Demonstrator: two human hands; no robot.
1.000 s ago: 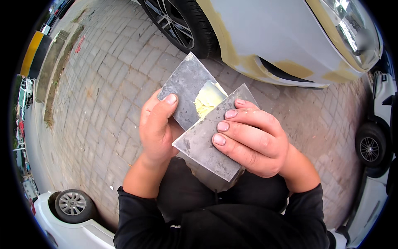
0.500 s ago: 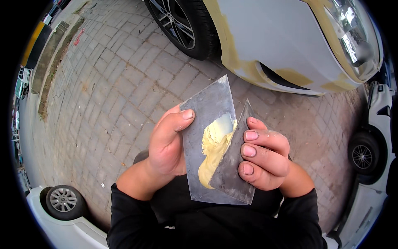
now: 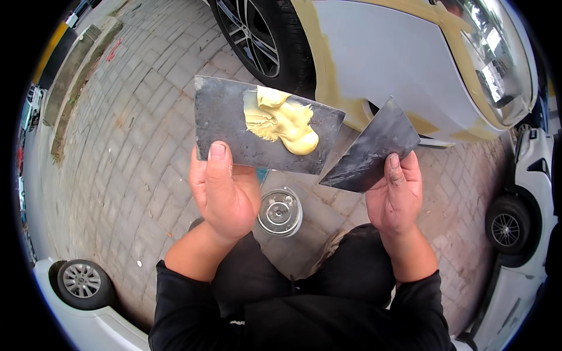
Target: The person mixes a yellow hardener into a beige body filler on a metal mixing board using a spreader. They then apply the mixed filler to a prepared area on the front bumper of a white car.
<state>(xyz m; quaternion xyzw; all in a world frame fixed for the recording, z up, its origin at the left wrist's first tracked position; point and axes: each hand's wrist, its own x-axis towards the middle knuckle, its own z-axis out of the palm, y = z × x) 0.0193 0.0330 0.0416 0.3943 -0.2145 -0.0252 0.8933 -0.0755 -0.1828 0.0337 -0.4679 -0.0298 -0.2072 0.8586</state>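
Observation:
My left hand (image 3: 222,193) is closed on the lower left edge of a flat grey metal plate (image 3: 219,111), thumb on its face. A lump of pale yellow paste (image 3: 281,123) sits on that plate. My right hand (image 3: 395,193) grips a second grey metal plate (image 3: 369,152), tilted and marked with dark smears, with its thumb across the lower edge. The two plates are apart, with a narrow gap between them. Beneath them a round metal can (image 3: 280,213) stands on the paving between my knees, a bit of something blue partly hidden behind it.
A grey car body (image 3: 386,52) with yellowish patches and a black tyre (image 3: 293,52) is just ahead. White vehicles stand at right (image 3: 533,158) and lower left (image 3: 99,327). A low concrete kerb (image 3: 76,82) runs along the paving (image 3: 134,158) at left.
The plates have separated and lifted. The left one has turned nearly level across the view, showing more paste; the right one has moved right and up. The can has come into view.

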